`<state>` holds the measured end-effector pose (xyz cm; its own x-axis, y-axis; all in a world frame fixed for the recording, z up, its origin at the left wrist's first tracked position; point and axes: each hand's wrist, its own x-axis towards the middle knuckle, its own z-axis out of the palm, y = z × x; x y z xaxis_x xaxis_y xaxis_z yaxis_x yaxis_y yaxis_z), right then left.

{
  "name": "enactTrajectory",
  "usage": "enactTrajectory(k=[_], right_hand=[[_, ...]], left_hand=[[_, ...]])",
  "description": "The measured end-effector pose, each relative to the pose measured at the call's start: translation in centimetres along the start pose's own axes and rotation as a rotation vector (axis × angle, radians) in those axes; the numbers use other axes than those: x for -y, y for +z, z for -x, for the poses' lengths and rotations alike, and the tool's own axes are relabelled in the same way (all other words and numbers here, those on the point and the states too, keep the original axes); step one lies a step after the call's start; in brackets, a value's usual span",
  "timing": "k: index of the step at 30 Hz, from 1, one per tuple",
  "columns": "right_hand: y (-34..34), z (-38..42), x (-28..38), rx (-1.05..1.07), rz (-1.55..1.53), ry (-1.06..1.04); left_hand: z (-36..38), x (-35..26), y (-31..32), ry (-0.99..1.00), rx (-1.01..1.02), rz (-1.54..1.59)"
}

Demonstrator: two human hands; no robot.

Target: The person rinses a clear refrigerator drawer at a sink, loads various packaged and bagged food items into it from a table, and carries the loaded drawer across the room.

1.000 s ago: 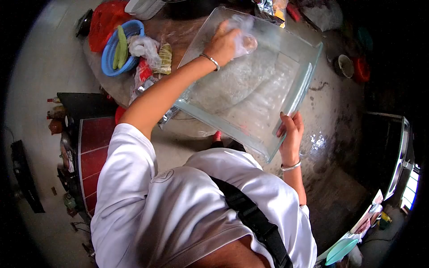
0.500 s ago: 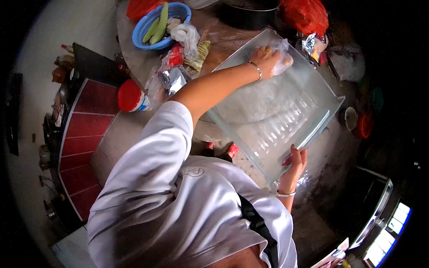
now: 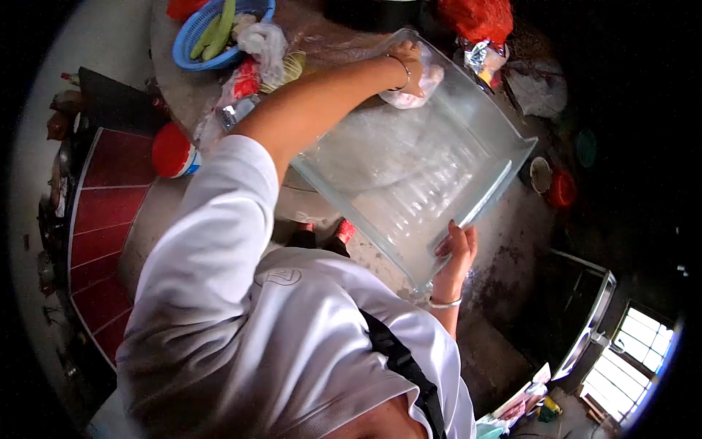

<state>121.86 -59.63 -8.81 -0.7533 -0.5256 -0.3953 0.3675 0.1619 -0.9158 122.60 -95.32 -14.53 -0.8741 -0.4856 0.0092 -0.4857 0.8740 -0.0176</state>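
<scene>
My right hand grips the near right edge of a clear plastic drawer, thumb and fingers on either side of its wall. The drawer is tilted and has a ribbed bottom. At its far end my left hand is closed on a thin plastic bag, whitish and pink, with something inside that is hidden by the film and my fingers. The bag lies against the drawer's inner far side.
A table behind the drawer carries a blue basket with green gourds, plastic bags and a red bag. A red-lidded tub stands at left, near a red-panelled cabinet. Buckets sit at right.
The whole view has shifted, so most things appear further left and higher. The bag has moved a little left within the drawer, under my left hand. My right hand keeps its grip.
</scene>
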Motion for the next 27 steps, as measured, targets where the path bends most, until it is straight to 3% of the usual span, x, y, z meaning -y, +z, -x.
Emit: enactTrajectory(k=[3,4,7,8,9,10,16,21,24,27], right_hand=[[0.9,-0.3,0.2,0.032,0.011,0.011],[1.0,-0.5,0.1,0.038,0.002,0.02],[0.7,-0.1,0.0,0.001,0.035,-0.002],[0.2,0.2,0.0,-0.01,0.036,-0.01],[-0.2,0.5,0.0,0.001,0.037,-0.047],[-0.1,0.8,0.2,-0.014,0.061,-0.042],[-0.4,1.1,0.1,-0.029,0.107,-0.002],[0.2,1.9,0.4,-0.05,0.18,-0.017],[0.4,1.9,0.6,-0.038,0.209,-0.033],[0.7,2.1,0.9,-0.034,0.192,-0.04]], left_hand=[[1.6,1.2,-2.4,-0.057,0.142,0.277],[1.1,2.2,0.4,-0.096,0.011,0.335],[4.7,0.1,-2.3,-0.13,-0.177,0.358],[4.6,-0.8,-3.0,-0.058,-0.14,0.295],[4.7,-1.7,-2.2,-0.002,-0.305,0.285],[5.3,-2.4,-1.3,0.021,-0.318,0.248],[5.6,-2.5,0.1,-0.052,-0.127,0.219],[7.3,-2.5,-2.3,-0.049,-0.218,0.192],[8.2,-1.0,-4.9,-0.059,-0.324,0.268],[10.0,5.9,-8.2,-0.035,-0.327,0.21]])
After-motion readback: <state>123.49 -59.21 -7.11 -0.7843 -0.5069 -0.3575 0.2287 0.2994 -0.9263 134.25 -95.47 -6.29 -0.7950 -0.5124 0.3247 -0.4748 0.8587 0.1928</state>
